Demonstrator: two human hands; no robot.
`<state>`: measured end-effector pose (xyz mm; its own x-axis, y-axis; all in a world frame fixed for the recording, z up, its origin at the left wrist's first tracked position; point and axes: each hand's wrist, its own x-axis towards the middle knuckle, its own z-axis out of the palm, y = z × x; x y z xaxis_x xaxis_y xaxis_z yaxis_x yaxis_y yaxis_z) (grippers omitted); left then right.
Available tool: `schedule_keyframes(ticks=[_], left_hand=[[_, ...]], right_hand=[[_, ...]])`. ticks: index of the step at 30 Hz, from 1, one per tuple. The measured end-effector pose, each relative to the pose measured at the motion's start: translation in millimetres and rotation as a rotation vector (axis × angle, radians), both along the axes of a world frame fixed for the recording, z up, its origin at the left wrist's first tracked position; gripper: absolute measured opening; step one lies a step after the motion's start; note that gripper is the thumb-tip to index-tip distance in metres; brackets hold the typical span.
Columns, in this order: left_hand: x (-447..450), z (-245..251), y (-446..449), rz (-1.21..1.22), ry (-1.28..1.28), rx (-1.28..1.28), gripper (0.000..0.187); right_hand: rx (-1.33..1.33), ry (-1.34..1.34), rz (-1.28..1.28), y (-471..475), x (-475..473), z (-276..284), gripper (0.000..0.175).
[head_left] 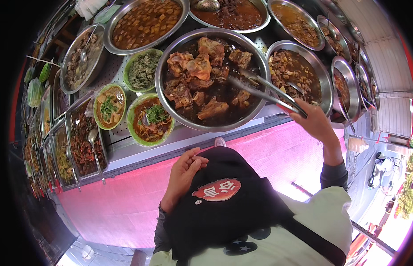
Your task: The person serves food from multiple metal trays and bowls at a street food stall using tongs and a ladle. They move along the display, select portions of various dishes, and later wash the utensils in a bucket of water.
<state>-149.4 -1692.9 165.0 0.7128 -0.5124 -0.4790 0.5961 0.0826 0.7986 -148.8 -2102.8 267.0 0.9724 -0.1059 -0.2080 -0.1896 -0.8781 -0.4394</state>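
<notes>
My right hand (311, 121) grips a pair of metal tongs (273, 89) near their joined end. The tongs reach left over a large round steel basin (209, 129) of meat in dark broth, their tips apart near the meat pieces at its right side. Whether the tips touch any meat I cannot tell. Chunks of bone-in meat (199, 66) are heaped mostly in the basin's left and upper part. My left hand (184, 174) is held before the black apron (219, 166), fingers loosely curled, with nothing seen in it.
Green bowls of garnished food (148, 143) and of minced food (126, 71) stand left of the basin. Steel basins of stew (108, 45) line the back and right (328, 103). Rectangular trays with spoons (106, 146) fill the left. The counter's metal edge (133, 153) runs in front.
</notes>
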Motion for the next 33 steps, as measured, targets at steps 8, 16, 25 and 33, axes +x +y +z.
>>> schedule_keyframes(ticks=[8,16,25,33], left_hand=[[5,-2,11,0.006,-0.004,0.0,0.042],[-5,-7,18,0.036,-0.007,-0.015,0.04],[-13,-7,7,0.029,-0.032,0.0,0.039],[-15,0,-6,0.024,-0.017,0.029,0.04]], right_hand=[[-0.443,-0.048,0.449,53,-13,-20,0.058],[-0.456,-0.086,0.526,53,8,-50,0.056],[0.14,0.171,0.28,-3,30,-44,0.034],[1.187,0.772,-0.455,-24,21,-71,0.038]])
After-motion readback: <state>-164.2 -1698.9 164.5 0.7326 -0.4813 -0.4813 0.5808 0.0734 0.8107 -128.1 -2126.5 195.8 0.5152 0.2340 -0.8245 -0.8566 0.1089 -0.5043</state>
